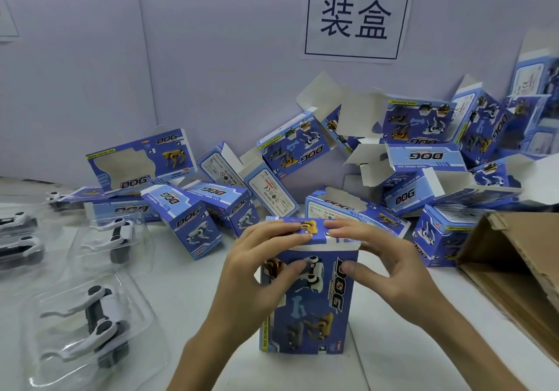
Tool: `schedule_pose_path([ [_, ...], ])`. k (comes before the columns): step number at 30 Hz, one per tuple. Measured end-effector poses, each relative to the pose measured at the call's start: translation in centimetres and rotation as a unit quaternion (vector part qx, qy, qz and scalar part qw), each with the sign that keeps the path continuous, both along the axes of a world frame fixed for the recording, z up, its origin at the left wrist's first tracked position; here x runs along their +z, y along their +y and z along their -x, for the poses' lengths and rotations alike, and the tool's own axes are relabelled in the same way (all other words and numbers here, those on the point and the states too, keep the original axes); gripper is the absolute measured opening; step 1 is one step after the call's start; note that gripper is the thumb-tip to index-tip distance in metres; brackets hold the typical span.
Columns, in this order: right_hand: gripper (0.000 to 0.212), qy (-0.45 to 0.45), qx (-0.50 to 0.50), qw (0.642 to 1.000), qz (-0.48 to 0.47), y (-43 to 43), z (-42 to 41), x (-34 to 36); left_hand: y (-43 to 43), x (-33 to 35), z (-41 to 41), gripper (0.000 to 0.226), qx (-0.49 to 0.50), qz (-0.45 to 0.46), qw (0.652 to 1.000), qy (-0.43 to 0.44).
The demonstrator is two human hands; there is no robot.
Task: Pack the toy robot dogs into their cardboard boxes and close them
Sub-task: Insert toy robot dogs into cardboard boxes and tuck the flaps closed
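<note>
Both hands press down the top flap of one upright box.

The left hand [260,257] and right hand [384,257] grasp the blue box [308,306] standing on the white table [193,284], fingers flat on its top flap [311,231] and thumbs against its front; the flap looks nearly tucked, and whether a toy is inside cannot be seen. By my reading this box is almost finished, but much is left: left of the box, several toy dogs [96,321] lie in clear plastic trays [142,324], unpacked. Behind the box, a heap of boxes [402,160], many with open flaps, rests against a pale wall carrying a printed sign [357,16]. Right of the box sits a brown carton [514,257].
</note>
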State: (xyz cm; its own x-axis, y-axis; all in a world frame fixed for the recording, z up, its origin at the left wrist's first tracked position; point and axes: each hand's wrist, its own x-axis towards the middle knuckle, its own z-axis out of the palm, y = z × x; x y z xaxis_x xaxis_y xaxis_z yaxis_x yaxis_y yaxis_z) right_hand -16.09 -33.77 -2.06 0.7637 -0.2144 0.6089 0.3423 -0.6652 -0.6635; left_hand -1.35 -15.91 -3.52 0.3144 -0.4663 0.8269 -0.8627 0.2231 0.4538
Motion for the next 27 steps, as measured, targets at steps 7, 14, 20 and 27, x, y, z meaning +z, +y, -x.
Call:
schedule_pose_path([
  [7, 0.039, 0.000, -0.006, 1.000, 0.004, 1.0, 0.1, 0.4, -0.7, 0.1, 0.7, 0.028, 0.000, -0.029, 0.999, 0.017],
  [14, 0.047, 0.002, -0.025, 0.999, 0.036, 1.4, 0.3, 0.4, -0.6, 0.0, 0.6, 0.026, -0.032, -0.044, 0.998, 0.031],
  [20, 0.032, 0.015, -0.013, 0.998, 0.058, 1.0, 0.2, 1.3, -0.6, -0.1, 0.5, 0.025, -0.008, -0.031, 0.999, 0.002],
  [27, 0.015, 0.012, -0.009, 0.999, -0.049, 0.3, -0.4, 2.4, -1.6, -0.5, 1.8, 0.020, 0.049, 0.004, 0.999, -0.005],
])
